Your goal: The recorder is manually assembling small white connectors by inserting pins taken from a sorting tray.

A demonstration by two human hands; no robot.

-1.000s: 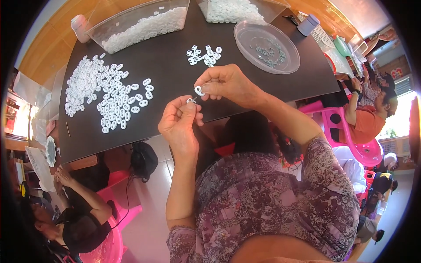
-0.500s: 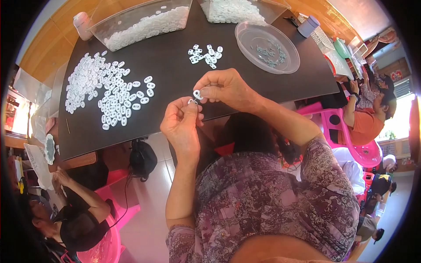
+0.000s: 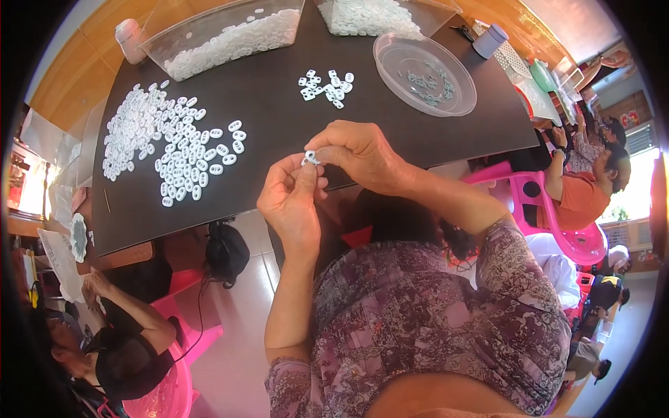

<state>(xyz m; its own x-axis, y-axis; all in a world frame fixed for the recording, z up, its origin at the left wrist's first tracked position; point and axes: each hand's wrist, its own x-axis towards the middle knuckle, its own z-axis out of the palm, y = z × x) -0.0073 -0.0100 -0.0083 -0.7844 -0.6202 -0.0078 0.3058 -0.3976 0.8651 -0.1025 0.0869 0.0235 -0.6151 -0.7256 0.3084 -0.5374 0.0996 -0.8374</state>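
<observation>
The small white plastic piece [image 3: 310, 158] sits pinched between my two hands, held in the air just over the near edge of the dark surface [image 3: 279, 111]; my right hand [image 3: 362, 157] has its grip closed on it from above with thumb and forefinger, and my left hand [image 3: 293, 198] meets it from below, fingertips shut against the same piece. It is too small for me to tell whether it is one part or two being pressed together. To handle it well, I judge I should keep both wrists steady, hold the piece squarely between the fingertips and press evenly so it does not twist or spring away over the edge. Just beyond my hands lies a small cluster of white pieces [image 3: 326, 87], and to the left a big spread of white pieces [image 3: 167, 150] covers much of the surface. A round clear plastic dish [image 3: 425, 73] with a few greyish bits stands to the right, and a clear rectangular tray [image 3: 223, 38] full of white pieces sits at the far side, another beside it. Nothing blocks my hands. Other people sit nearby on pink chairs [image 3: 557, 230], well apart from my work
</observation>
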